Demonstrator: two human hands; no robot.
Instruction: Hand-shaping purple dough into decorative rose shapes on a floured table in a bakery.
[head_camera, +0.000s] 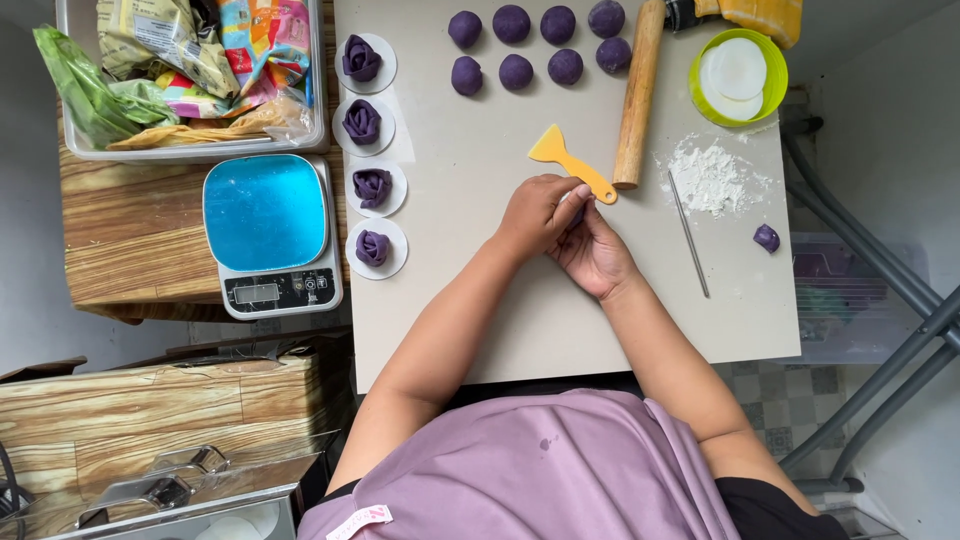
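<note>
The purple dough (577, 212) is almost wholly hidden between the left hand (540, 213) and right hand (592, 250), so its shape cannot be told. The top edge cuts off the plastic tub (190, 150) and yellow cloth (765, 15). The scale's (270, 235) display is too small to read.

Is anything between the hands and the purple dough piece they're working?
Nothing visible. The left hand and right hand are both closed around the small purple dough piece. The yellow scraper lies just beyond them, not between.
</note>
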